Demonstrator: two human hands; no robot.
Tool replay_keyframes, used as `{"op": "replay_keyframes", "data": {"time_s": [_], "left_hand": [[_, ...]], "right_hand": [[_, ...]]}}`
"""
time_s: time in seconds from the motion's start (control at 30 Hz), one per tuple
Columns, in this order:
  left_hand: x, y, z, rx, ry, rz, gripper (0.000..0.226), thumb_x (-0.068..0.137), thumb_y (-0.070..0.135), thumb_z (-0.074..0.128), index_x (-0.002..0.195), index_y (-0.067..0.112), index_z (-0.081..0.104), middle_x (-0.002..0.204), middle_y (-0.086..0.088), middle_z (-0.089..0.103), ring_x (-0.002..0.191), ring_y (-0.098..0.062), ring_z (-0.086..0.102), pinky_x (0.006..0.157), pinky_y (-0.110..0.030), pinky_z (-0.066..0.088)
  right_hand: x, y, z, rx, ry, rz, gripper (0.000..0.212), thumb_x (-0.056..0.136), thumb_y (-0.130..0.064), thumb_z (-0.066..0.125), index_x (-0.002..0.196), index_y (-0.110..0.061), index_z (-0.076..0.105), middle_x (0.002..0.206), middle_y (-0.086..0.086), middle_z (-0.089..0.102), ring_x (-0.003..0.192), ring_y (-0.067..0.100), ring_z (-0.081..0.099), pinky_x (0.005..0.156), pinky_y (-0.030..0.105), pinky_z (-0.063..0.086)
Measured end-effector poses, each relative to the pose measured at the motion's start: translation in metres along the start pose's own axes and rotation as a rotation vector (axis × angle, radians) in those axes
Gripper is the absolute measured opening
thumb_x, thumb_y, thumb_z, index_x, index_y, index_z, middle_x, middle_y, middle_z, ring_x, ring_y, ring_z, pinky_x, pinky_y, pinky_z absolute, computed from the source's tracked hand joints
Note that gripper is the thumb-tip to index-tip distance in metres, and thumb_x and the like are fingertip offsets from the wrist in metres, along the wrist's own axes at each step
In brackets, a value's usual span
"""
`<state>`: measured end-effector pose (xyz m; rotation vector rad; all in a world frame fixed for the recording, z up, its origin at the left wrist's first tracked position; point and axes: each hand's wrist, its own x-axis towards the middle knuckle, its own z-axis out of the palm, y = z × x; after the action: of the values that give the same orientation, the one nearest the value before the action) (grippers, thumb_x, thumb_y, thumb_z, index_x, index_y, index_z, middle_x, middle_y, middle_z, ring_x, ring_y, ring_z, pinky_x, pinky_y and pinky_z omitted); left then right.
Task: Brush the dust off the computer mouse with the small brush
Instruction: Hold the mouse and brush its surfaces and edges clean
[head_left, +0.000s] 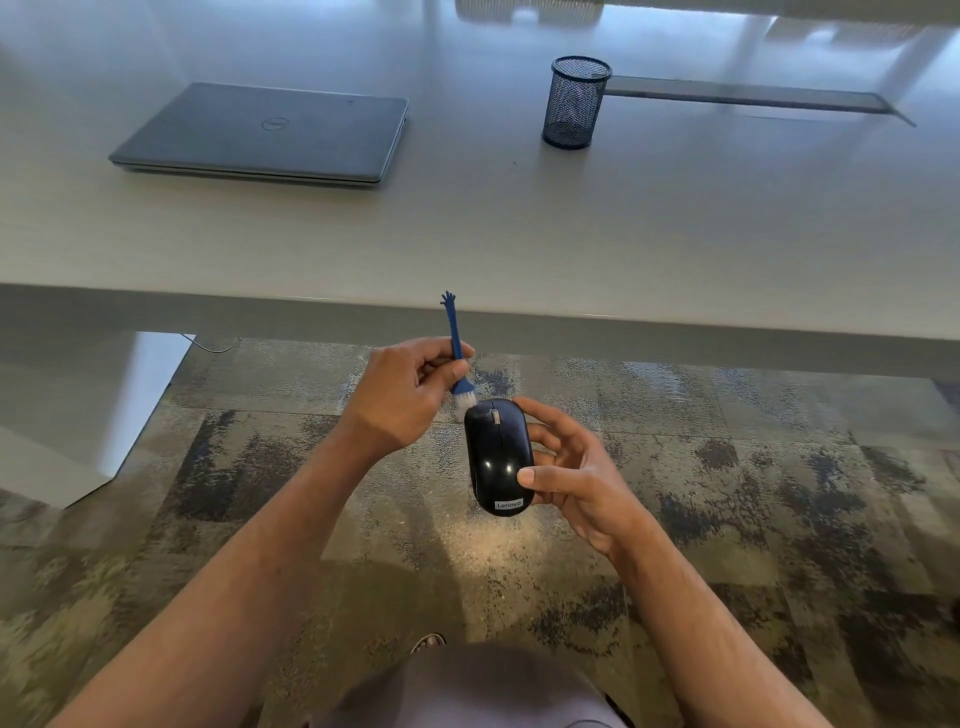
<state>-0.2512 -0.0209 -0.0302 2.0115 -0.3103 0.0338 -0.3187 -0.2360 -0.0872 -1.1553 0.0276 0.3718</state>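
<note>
While the right hand (566, 467) cradles the mouse (498, 457), the left hand's (405, 395) grip pinches the brush (457, 358), bristles touching its front.

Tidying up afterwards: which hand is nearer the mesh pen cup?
Right. The right hand, holding the mouse, sits below the cup; the left hand, gripping the brush, is farther left.

The black computer mouse (498, 457) carries a small pale label near its rear end that reads "Lenovo" in dark letters, seen upside down from the head camera. The closed grey laptop (260, 134) lying on the counter (519, 234) bears a round Dell logo at the middle of its lid.
</note>
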Motion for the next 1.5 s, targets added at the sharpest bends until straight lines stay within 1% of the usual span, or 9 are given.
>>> {"op": "replay_keyframes", "data": {"time_s": [0.13,0.53,0.67,0.9,1.0,1.13,1.27,1.4,1.5], "left_hand": [[-0.001,0.009,0.004,-0.078,0.039,0.031,0.024,0.092,0.013,0.066,0.11,0.029,0.067,0.088,0.015,0.07,0.074,0.004,0.067,0.069,-0.012,0.052],[-0.006,0.002,-0.002,-0.083,0.11,0.015,0.023,0.091,0.014,0.068,0.099,0.036,0.067,0.086,0.014,0.071,0.08,0.0,0.068,0.07,-0.014,0.054],[-0.008,0.005,0.007,-0.125,0.127,0.03,0.023,0.092,0.016,0.067,0.099,0.038,0.067,0.089,0.01,0.072,0.083,-0.005,0.07,0.071,-0.017,0.055],[-0.009,-0.004,0.003,0.01,0.168,0.01,0.016,0.092,0.016,0.067,0.105,0.026,0.069,0.086,0.019,0.066,0.079,0.012,0.063,0.068,-0.003,0.047],[-0.012,0.002,0.006,-0.063,0.183,0.014,0.019,0.092,0.017,0.067,0.099,0.035,0.067,0.083,0.017,0.069,0.08,0.005,0.067,0.068,-0.009,0.051],[-0.018,0.009,0.019,-0.062,0.194,0.025,0.028,0.091,0.019,0.068,0.09,0.046,0.062,0.076,0.021,0.069,0.075,0.005,0.067,0.065,-0.008,0.05],[-0.022,0.006,0.021,-0.029,0.192,0.031,0.029,0.091,0.021,0.068,0.084,0.048,0.061,0.08,0.026,0.069,0.071,0.0,0.067,0.062,-0.014,0.055],[-0.025,0.003,0.02,-0.044,0.183,0.04,0.022,0.09,0.028,0.067,0.08,0.048,0.066,0.08,0.017,0.07,0.066,-0.009,0.068,0.059,-0.03,0.06],[-0.023,0.005,0.019,-0.071,0.216,0.031,0.024,0.091,0.025,0.067,0.082,0.048,0.066,0.078,0.015,0.071,0.067,-0.009,0.069,0.06,-0.031,0.061]], "right_hand": [[0.002,-0.001,0.004,0.0,-0.002,0.001,0.077,0.067,0.008,0.072,0.138,-0.017,0.056,0.121,0.007,0.07,0.098,0.03,0.068,0.072,0.044,0.055],[0.003,0.001,0.005,-0.013,-0.025,0.006,0.078,0.067,0.009,0.072,0.139,-0.017,0.055,0.125,0.011,0.067,0.1,0.031,0.068,0.083,0.052,0.053],[0.005,0.001,0.01,-0.01,-0.025,-0.002,0.077,0.066,0.009,0.073,0.137,-0.017,0.057,0.126,0.012,0.067,0.102,0.032,0.069,0.088,0.061,0.051],[0.002,0.003,0.007,0.032,-0.004,0.008,0.076,0.067,0.008,0.072,0.137,-0.018,0.057,0.123,0.008,0.069,0.098,0.028,0.069,0.072,0.043,0.057],[0.002,0.002,0.007,0.021,0.003,0.011,0.078,0.065,0.006,0.075,0.137,-0.018,0.057,0.123,0.009,0.069,0.092,0.026,0.071,0.065,0.036,0.059],[0.003,0.003,0.01,-0.011,0.023,0.002,0.079,0.063,0.002,0.079,0.136,-0.02,0.059,0.123,0.011,0.068,0.093,0.028,0.07,0.067,0.04,0.054],[0.002,0.002,0.007,-0.018,0.048,-0.003,0.077,0.066,0.005,0.075,0.137,-0.019,0.057,0.128,0.018,0.064,0.1,0.034,0.068,0.076,0.048,0.054],[0.001,0.001,0.005,-0.026,0.053,-0.008,0.077,0.065,0.004,0.075,0.137,-0.017,0.057,0.13,0.019,0.064,0.102,0.035,0.068,0.079,0.051,0.054],[0.002,0.0,0.004,-0.021,0.06,-0.006,0.076,0.065,0.003,0.076,0.136,-0.02,0.059,0.13,0.017,0.064,0.101,0.035,0.068,0.079,0.05,0.052]]}}
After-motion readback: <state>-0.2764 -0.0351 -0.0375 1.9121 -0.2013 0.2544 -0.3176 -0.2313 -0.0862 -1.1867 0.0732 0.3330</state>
